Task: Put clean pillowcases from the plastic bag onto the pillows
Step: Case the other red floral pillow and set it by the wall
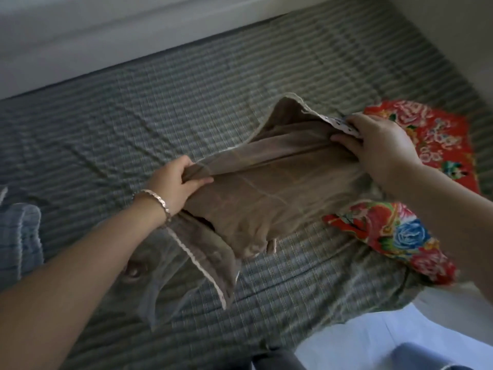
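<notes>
To the left of your left hand, a blue checked cloth [18,236] is lying bunched on the striped bed cover [186,102], well apart from your fingers. Your left hand [176,182] is gripping: fingers and thumb are curling round a gathered edge of the brown pillowcase [266,198], and the thumb is pressing across the top of the fold. A metal bracelet [154,200] is sitting on that wrist. Just below that wrist, a grey-brown flap with a pale trimmed edge [210,273] is hanging down towards you and spreading onto the bed cover; whether it is part of the same pillowcase or a separate cloth is hard to tell.

Between your two hands the brown pillowcase is stretching across, lifted off the bed cover. Its mouth is gaping open on the side away from you, and its lower corner is drooping below the span.

Your right hand [378,145] is pinching the other end. The fingers are closing on the pillowcase's rim, and a spotted pale strip [344,125] is showing at your fingertips. Beyond and beneath that hand, a red floral fabric [437,140] is lying on the bed cover, partly covered by the pillowcase and by your forearm. The picture is too blurred to say if it is a pillow.

Nearest you, below both arms, a dark object [274,361] is showing at the bed's edge.
</notes>
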The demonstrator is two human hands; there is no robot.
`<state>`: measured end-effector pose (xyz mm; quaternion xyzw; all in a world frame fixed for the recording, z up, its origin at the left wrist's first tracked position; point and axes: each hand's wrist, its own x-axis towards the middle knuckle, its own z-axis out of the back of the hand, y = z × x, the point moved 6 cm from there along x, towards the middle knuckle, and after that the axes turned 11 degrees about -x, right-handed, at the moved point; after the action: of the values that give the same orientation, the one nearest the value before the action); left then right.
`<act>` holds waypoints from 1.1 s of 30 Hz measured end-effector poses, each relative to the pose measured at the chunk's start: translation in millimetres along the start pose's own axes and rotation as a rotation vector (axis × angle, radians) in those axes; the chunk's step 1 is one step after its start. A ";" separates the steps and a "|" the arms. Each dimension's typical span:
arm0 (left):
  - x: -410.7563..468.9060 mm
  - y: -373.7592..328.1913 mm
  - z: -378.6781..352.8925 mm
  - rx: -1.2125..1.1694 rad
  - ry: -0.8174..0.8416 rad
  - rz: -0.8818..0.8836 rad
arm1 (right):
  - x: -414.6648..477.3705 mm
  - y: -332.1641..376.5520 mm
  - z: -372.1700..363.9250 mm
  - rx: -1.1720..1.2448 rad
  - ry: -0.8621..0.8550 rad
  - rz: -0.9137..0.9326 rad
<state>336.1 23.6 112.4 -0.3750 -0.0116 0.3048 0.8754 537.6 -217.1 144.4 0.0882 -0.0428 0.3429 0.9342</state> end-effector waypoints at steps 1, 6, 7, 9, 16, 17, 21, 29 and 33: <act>0.0 2.4 -0.5 0.014 0.025 0.033 | 1.3 0.8 -0.3 -0.006 -0.010 0.013; -16.9 12.5 -30.5 -0.375 0.109 0.337 | -4.7 -3.9 -22.0 0.061 0.043 -0.213; -24.6 11.3 -40.0 -0.563 0.093 0.442 | -10.7 -2.0 -25.2 0.098 0.066 -0.334; -40.3 0.3 -63.7 -1.029 0.091 0.726 | -35.4 13.6 -40.0 0.375 0.223 -0.552; -42.8 -78.0 -85.4 -1.790 0.177 0.879 | -134.4 116.8 -73.0 0.703 0.578 -0.411; -39.8 -82.9 -83.4 -1.796 0.151 0.851 | -135.9 112.0 -80.7 0.709 0.526 -0.526; -13.6 -67.8 -56.9 -1.684 -0.106 0.714 | -130.6 97.2 -95.7 0.815 0.513 -0.743; -22.8 -26.6 -53.7 -0.966 0.207 0.297 | -127.1 127.5 -67.3 1.726 0.924 -0.948; -86.5 -17.6 -95.9 -0.632 0.435 0.076 | -122.9 131.3 -65.3 1.570 0.798 -0.815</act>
<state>298.8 -94.9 73.2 -0.6822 0.0948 0.2317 0.6869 360.2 -183.8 80.8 0.5718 0.5523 -0.0716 0.6024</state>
